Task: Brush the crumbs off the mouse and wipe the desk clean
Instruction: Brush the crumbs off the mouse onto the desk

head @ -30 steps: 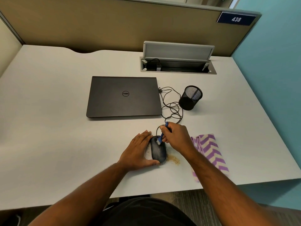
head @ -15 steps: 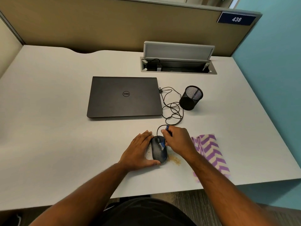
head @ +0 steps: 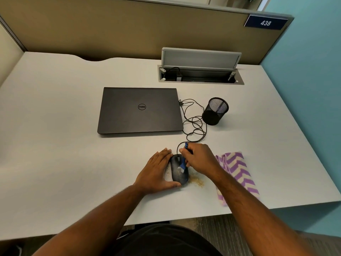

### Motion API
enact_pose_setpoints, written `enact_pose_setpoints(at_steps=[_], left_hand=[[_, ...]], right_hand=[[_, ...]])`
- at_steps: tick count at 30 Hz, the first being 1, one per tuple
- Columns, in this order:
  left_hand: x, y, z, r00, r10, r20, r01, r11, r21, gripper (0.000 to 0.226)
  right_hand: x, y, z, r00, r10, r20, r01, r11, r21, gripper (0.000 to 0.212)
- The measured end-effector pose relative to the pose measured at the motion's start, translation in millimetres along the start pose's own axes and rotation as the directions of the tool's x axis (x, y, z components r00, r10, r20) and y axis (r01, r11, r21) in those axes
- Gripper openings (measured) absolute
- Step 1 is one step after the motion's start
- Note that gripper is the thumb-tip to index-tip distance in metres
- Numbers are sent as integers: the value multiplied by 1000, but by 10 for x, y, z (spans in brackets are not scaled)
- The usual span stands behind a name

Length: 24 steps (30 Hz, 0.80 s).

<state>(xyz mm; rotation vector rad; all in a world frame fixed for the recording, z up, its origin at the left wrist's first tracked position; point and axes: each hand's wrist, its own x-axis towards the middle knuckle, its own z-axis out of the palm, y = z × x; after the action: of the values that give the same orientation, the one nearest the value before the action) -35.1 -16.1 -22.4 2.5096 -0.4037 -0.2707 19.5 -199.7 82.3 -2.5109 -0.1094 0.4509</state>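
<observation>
brush (head: 183,162) tip slid down mouse (head: 178,169); right hand (head: 200,158) pinching brush, left hand (head: 157,171) cupping mouse's left side.

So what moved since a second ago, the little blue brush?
Yes. The right hand swept the blue brush from the front of the mouse back toward the person, so its bristles now sit mid-mouse. The left hand kept steadying the mouse. The crumbs, striped cloth and laptop stayed put.

Black mouse (head: 179,170), blue brush (head: 183,161), tan crumbs (head: 197,181), purple-and-cream chevron cloth (head: 238,174), white desk (head: 73,163).
</observation>
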Motion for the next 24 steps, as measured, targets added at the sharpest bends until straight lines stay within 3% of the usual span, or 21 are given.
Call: enact_pose_setpoints(at_steps=[4, 8, 13, 18, 21, 24], left_hand=[[-4, 4, -2, 1000, -3, 10, 4, 1000, -13, 118], [-2, -13, 8, 1000, 3, 3, -3, 1000, -7, 118], [-9, -9, 0, 1000, 11, -5, -11, 1000, -8, 118], [2, -6, 4, 1000, 1, 8, -1, 1000, -5, 118], [-5, 0, -3, 1000, 4, 0, -4, 1000, -1, 118], [-6, 4, -8, 1000, -1, 2, 1, 1000, -14, 118]], right_hand=[[6, 11, -1, 995, 20, -102, -11, 996, 83, 28], [-25, 20, 29, 999, 4, 51, -5, 1000, 25, 26], [6, 0, -34, 996, -31, -85, 31, 1000, 2, 30], [-37, -9, 17, 999, -18, 31, 21, 996, -87, 28], [-16, -25, 11, 997, 16, 74, -18, 1000, 20, 25], [-11, -21, -25, 998, 62, -24, -56, 983, 177, 25]])
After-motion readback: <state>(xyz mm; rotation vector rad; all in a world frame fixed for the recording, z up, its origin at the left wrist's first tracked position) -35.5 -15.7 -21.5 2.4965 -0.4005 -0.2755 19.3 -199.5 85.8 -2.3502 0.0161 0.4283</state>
